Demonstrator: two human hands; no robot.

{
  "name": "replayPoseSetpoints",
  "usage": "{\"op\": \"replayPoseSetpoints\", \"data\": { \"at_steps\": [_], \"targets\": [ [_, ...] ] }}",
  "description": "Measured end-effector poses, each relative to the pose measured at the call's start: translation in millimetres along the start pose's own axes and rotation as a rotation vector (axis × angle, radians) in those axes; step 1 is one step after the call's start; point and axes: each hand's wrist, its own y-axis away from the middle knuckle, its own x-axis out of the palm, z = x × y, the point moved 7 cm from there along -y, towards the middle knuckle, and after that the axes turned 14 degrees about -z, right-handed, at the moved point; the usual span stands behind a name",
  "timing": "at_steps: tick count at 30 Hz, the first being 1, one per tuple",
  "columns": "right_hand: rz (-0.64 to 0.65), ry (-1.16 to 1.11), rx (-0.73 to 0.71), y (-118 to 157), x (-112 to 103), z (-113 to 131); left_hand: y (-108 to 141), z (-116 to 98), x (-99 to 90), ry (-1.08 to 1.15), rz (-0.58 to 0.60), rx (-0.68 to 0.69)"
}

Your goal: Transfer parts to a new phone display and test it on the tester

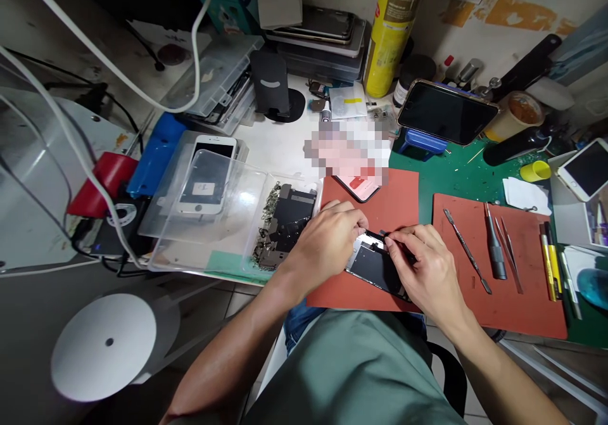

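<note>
A phone screen panel (375, 265), its back facing up, lies on the red-brown mat (332, 292) in front of me. Over its upper edge, my left hand (332, 235) is closed, thumb and fingertips pinched on a thin dark strip. My right hand (425, 263) pinches the right part of that same strip (377, 236) with thumb and forefinger. Just beyond my hands, a phone with a lit pink screen (363, 187) rests on the mat, partly blurred out.
A clear plastic tray (228, 257) with small metal parts and dark plates stands at left. On the right mat (446, 222) lie a metal pry tool (468, 251), a screwdriver (495, 247) and tweezers (509, 254). A propped phone (446, 113) and a yellow can (389, 32) stand behind.
</note>
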Motion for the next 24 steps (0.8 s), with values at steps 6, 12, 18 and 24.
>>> {"op": "replayPoseSetpoints", "data": {
  "at_steps": [6,12,18,24],
  "targets": [
    [0.001,0.0,-0.004,0.0,0.3,0.2,-1.2,5.4,0.8,0.04,0.016,0.02],
    [0.005,-0.008,0.001,-0.3,0.2,0.1,-1.8,4.0,1.2,0.045,0.028,0.018],
    [0.008,-0.001,-0.009,0.7,0.9,-0.7,-1.2,1.2,-0.6,0.039,0.039,0.023],
    [0.038,-0.037,-0.037,-3.9,-1.9,5.4,-2.2,0.1,-0.9,0.052,0.077,0.032]
  ]
}}
